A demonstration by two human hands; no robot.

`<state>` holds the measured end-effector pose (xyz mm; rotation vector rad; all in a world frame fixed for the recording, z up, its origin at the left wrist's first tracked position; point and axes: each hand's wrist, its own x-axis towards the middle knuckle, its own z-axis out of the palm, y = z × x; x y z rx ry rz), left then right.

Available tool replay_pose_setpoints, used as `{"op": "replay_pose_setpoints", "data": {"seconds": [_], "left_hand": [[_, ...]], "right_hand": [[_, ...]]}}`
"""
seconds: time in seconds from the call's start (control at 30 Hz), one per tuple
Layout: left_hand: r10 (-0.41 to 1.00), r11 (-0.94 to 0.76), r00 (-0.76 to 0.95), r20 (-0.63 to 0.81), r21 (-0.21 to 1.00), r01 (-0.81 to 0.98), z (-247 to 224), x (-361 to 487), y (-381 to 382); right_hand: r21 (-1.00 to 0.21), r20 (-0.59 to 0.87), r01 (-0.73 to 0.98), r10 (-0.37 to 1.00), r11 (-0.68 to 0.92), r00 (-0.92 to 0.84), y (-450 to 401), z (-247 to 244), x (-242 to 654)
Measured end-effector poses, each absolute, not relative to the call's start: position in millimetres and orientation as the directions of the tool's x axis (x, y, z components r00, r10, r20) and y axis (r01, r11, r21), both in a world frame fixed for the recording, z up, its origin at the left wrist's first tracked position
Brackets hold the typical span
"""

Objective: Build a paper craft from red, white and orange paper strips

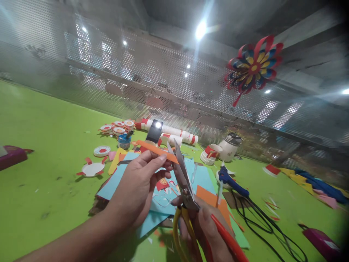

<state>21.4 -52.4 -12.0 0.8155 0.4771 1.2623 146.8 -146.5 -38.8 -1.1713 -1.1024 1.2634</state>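
My left hand is closed, pinching an orange paper strip between thumb and fingers. In my right hand is a pair of scissors with yellow handles, its blades pointing up and slightly apart beside the strip's right end. Whether the blades touch the paper I cannot tell. A slim red stick, perhaps a pen, also lies in the right hand. Under both hands are light blue paper sheets with red and white scraps on them. An orange sheet lies just right of the scissors.
A blue glue gun with a black cord lies to the right. Behind are white-and-red paper tubes, a paper cup, a phone-like black slab and a blue jar. Paper discs lie left; a paper flower hangs above.
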Motion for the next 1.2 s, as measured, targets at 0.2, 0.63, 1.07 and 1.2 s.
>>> {"op": "replay_pose_setpoints", "data": {"seconds": [0.2, 0.63, 1.07, 1.2], "left_hand": [[0.954, 0.059, 0.264, 0.140, 0.778, -0.625, -15.0, 20.7, -51.2], [0.956, 0.014, 0.251, 0.151, 0.832, -0.555, -13.9, 21.0, -51.8], [0.957, 0.001, 0.248, 0.151, 0.852, -0.524, -14.6, 22.0, -51.6], [0.959, -0.001, 0.240, 0.150, 0.850, -0.526, -15.5, 22.5, -51.0]], "right_hand": [[-0.996, -0.070, -0.053, 0.998, -0.070, -0.003, -145.3, -38.0, 149.4], [-0.998, -0.014, 0.053, 1.000, -0.014, -0.007, -148.0, -33.3, 149.0], [-0.989, -0.018, 0.149, 0.999, -0.014, -0.030, -145.0, -31.4, 153.6], [-0.984, -0.022, 0.177, 0.999, -0.016, -0.032, -145.0, -29.5, 153.9]]}}
